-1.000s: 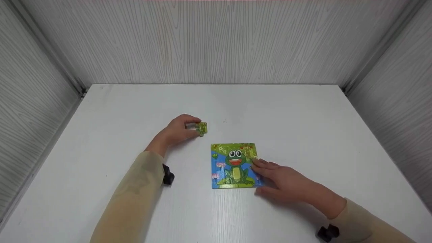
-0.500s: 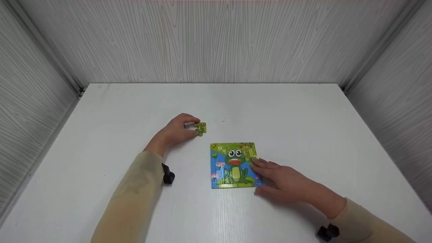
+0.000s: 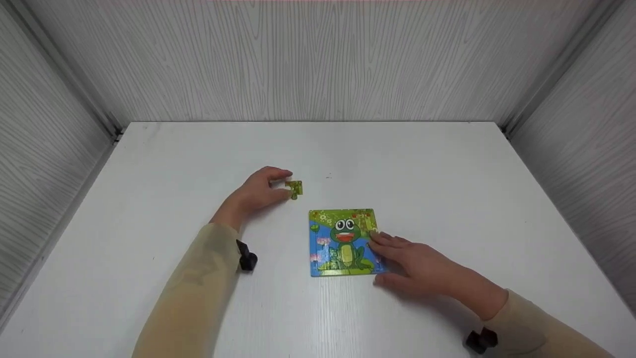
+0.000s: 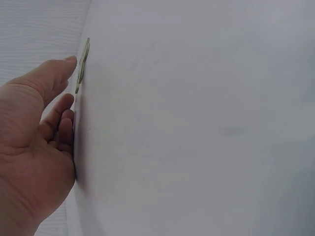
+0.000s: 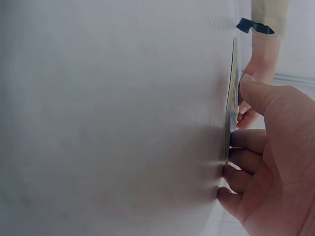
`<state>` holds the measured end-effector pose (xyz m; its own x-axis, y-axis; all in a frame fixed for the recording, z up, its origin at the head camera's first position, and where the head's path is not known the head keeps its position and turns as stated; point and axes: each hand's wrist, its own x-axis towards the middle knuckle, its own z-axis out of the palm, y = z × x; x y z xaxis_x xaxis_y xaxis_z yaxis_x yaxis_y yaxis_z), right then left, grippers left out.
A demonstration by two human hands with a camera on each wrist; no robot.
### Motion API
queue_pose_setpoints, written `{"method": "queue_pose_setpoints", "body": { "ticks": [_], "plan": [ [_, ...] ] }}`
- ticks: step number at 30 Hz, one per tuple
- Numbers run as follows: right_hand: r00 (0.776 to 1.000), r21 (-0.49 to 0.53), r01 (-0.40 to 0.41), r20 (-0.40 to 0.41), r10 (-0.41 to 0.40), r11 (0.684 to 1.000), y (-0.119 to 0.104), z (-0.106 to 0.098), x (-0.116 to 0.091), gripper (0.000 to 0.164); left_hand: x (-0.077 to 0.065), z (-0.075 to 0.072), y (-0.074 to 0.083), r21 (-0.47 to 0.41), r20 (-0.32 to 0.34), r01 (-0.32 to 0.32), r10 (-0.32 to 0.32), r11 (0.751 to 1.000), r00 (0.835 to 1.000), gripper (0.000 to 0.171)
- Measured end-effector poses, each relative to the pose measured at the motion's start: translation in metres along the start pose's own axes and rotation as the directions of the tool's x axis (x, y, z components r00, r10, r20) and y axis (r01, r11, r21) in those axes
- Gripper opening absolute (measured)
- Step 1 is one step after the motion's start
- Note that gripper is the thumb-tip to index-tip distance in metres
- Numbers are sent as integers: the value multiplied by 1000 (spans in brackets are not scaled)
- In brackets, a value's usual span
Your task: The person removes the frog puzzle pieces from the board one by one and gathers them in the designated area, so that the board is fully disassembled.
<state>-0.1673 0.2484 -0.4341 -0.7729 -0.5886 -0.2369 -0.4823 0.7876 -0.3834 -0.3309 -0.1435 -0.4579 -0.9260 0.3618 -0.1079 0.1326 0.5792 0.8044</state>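
In the head view a frog puzzle board (image 3: pixel 345 253) lies flat on the white table, its green frog picture facing up. Fingers of my right hand (image 3: pixel 422 268) rest on its right edge, covering part of that side; the right wrist view shows the board (image 5: pixel 231 103) edge-on beside the thumb and fingers. Beyond the board, to the left, a small green puzzle piece (image 3: pixel 295 188) lies on the table. My left hand (image 3: pixel 256 190) is at the piece's left side, thumb close to it and index finger apart from it. Nothing is gripped by either hand.
A white table (image 3: pixel 427 174) carries the board and the piece. A grey wood-grain wall (image 3: pixel 318 59) rises behind its far edge, with similar walls at left and right. Both sleeved wrists wear black mounts, one of them the left mount (image 3: pixel 247 257).
The fingers of my left hand have loosened from the puzzle piece, with the index finger moving off its far edge. The right hand stays on the board.
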Motion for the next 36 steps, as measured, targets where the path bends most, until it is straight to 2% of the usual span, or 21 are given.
{"method": "queue_pose_setpoints", "body": {
  "ticks": [3,7,11,13,20,26,31,36],
  "plan": [
    [1000,-1,-2,3,2,1000,0,-2,0,84,-1,0,3,-61,-24,27,-28,998,999,56],
    [1000,-4,4,4,-4,1000,0,-3,-1,84,-4,-1,13,-119,-56,26,-33,993,998,56],
    [1000,-11,16,-6,-16,1000,2,-3,0,84,-9,1,31,-137,-80,-15,4,990,997,54],
    [1000,-12,17,-9,-17,1000,2,-3,0,84,-10,5,40,-136,-73,-56,47,989,996,52],
    [999,-16,42,-27,-42,999,2,-2,-1,81,-19,29,69,-138,-6,-148,149,979,989,48],
    [1000,-14,24,-14,-24,1000,2,-1,0,83,-17,56,79,-118,104,-207,220,971,970,51],
    [1000,-23,21,-8,-21,1000,2,-2,1,84,-13,73,82,-129,152,-212,231,969,961,50],
    [1000,-17,29,-6,-29,999,2,-2,1,83,-10,83,84,-127,202,-198,221,972,954,50]
  ]
}}
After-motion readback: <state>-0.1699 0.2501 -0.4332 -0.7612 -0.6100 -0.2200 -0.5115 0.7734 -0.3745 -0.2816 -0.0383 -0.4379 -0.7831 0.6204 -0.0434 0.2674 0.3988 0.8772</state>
